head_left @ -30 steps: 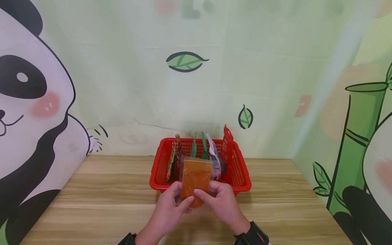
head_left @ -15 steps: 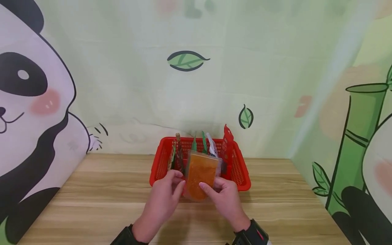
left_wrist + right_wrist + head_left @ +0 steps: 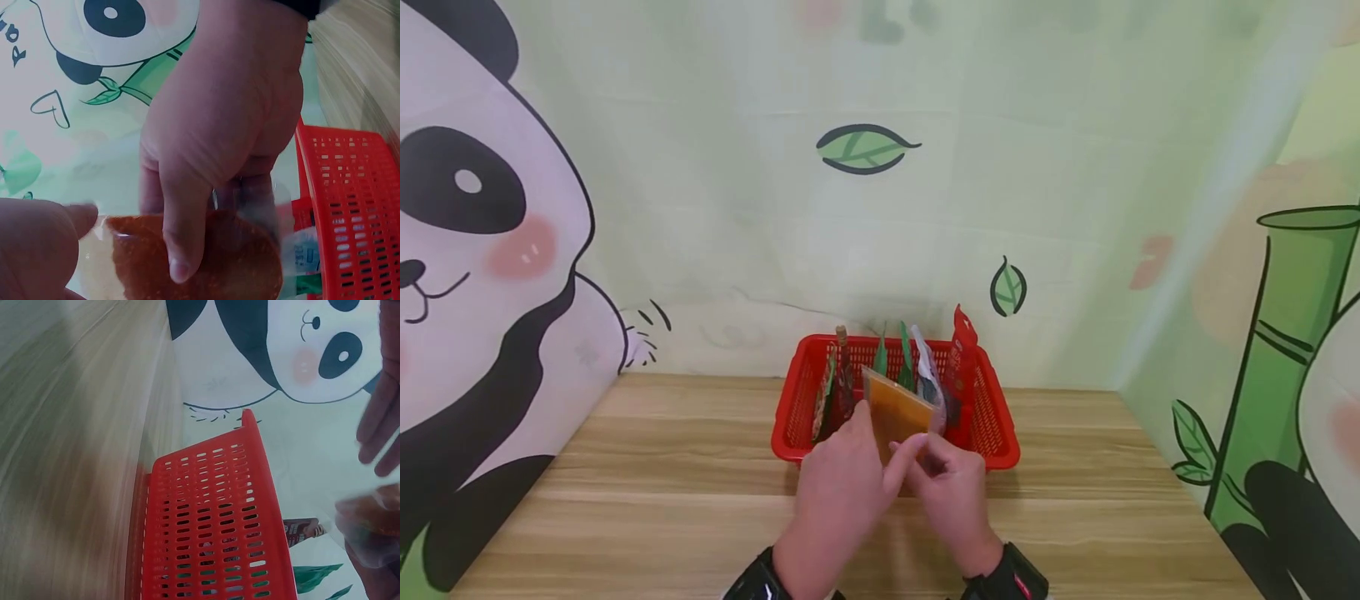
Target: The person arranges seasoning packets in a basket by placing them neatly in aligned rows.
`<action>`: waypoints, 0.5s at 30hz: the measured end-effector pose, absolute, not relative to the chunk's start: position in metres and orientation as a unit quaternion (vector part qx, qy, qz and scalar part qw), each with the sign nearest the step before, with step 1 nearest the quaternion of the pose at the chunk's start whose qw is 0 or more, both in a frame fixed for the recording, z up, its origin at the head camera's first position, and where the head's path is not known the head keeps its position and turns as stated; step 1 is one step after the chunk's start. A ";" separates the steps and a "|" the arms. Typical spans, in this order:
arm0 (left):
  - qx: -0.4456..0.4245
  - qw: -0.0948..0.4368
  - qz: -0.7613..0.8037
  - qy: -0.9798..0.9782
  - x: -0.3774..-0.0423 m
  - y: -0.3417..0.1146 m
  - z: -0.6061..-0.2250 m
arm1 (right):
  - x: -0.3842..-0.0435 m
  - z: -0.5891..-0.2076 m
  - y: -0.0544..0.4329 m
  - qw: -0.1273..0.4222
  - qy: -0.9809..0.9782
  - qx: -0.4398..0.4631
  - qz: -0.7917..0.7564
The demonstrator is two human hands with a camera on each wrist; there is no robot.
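A flat clear plastic packet with orange-brown filling (image 3: 898, 412) is held in front of the basket, tilted in the head view. My right hand (image 3: 953, 492) pinches its lower part; the left wrist view shows that hand's thumb (image 3: 181, 250) laid across the packet's face. My left hand (image 3: 842, 479) is at the packet's near left side, back of the hand toward the head camera, thumb reaching across close to the right thumb. Straight fingers of the left hand (image 3: 381, 425) show at the right wrist view's edge. The packet's bottom is hidden by the hands in the head view.
A red perforated basket (image 3: 1007, 437) stands on the wooden table (image 3: 662, 467) against the back wall cloth. In it stand a red packet (image 3: 961, 358), a pale packet (image 3: 927, 367), green packets (image 3: 906, 358) and a dark slim item with a brown top (image 3: 844, 367).
The left hand let go of the packet, moved left, then came back rightward and up over its near side. The packet stayed in the right hand, rising slightly, then turning and tilting.
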State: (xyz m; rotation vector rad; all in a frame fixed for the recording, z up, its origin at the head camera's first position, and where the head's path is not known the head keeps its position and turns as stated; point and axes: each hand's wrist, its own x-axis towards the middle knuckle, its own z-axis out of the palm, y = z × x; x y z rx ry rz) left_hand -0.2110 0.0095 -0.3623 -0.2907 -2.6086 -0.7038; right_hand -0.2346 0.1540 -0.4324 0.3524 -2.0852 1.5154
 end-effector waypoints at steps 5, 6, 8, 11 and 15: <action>-0.100 0.154 -0.296 -0.937 -0.211 0.016 -0.360 | -0.234 -0.437 0.150 0.321 -0.753 0.150 0.554; -0.099 0.147 -0.304 -0.936 -0.211 0.017 -0.360 | -0.234 -0.439 0.149 0.331 -0.751 0.156 0.550; -0.099 0.139 -0.314 -0.934 -0.212 0.018 -0.360 | -0.234 -0.441 0.149 0.342 -0.751 0.167 0.540; -0.100 0.124 -0.331 -0.930 -0.213 0.019 -0.360 | -0.233 -0.444 0.148 0.335 -0.754 0.180 0.535; -0.099 0.114 -0.343 -0.927 -0.215 0.021 -0.361 | -0.231 -0.444 0.147 0.317 -0.765 0.177 0.531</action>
